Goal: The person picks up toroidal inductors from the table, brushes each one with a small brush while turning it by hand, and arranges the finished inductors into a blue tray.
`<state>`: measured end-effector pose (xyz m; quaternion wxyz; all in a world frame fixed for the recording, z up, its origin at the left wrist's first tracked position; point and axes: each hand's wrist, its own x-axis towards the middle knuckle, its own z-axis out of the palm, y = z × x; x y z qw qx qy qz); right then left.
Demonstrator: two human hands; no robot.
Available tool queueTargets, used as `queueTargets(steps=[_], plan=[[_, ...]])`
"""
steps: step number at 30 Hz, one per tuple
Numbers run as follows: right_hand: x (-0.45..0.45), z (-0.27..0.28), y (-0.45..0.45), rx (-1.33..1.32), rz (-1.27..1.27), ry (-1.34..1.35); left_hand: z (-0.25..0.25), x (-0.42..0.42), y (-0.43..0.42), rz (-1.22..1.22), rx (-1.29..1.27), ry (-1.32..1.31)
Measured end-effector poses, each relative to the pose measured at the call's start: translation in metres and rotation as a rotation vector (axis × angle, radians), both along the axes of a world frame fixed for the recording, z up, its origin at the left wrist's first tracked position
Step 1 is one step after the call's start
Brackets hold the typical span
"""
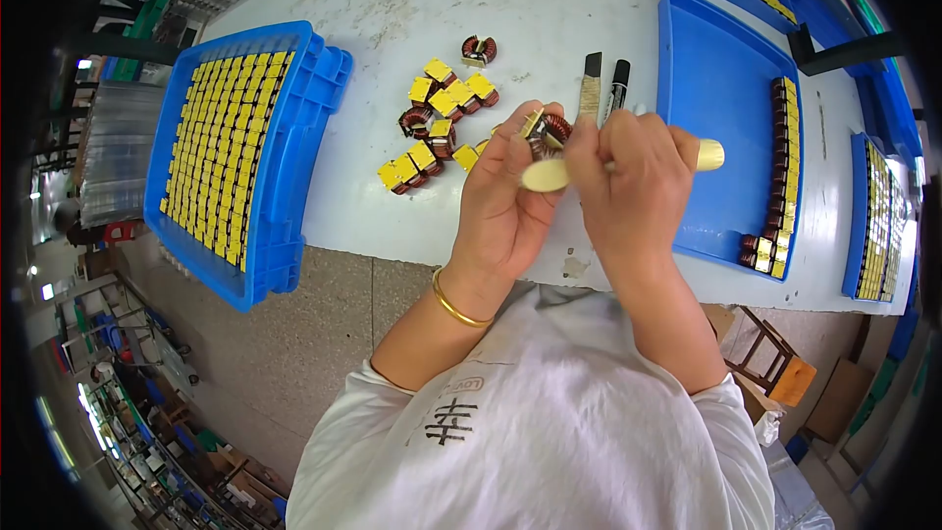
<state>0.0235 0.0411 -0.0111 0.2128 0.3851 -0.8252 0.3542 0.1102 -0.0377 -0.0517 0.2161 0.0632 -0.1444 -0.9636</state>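
Observation:
My left hand (497, 208) pinches a toroidal coil (550, 135) with dark red windings and a yellow base, tilted up between the fingers and thumb. Wrapped round a cream-coloured tool (710, 155) is my right hand (636, 177); the tool's rounded handle end sticks out to the right. A pale oval piece (545, 175) shows just below the coil, between both hands; whether it belongs to the tool is hidden by the fingers. Several loose coils (417, 164) with yellow bases lie on the table left of my hands, with one more coil (479, 50) farther back.
A blue tray (312, 118) packed with yellow-based coils stands at left. At right, another blue tray (706, 69) holds coils along its right side. A black marker (617, 86) and a flat blade-like tool (591, 83) lie beyond my right hand. A filled tray (876, 226) sits far right.

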Motion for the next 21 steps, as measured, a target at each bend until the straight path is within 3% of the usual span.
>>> queueTargets(steps=[6,10,15,21], plan=[[-0.050,-0.007,0.010,-0.060,-0.159,0.160,0.004,0.006,0.004,-0.077,0.002,-0.048],[-0.058,-0.002,0.027,-0.080,-0.259,-0.053,0.008,0.004,-0.003,-0.081,0.037,-0.074],[-0.052,-0.006,0.031,-0.054,-0.247,0.001,0.000,0.005,-0.006,-0.145,0.021,-0.001],[-0.029,0.008,0.010,-0.102,-0.091,0.170,0.014,0.000,0.004,-0.091,-0.124,-0.163]])
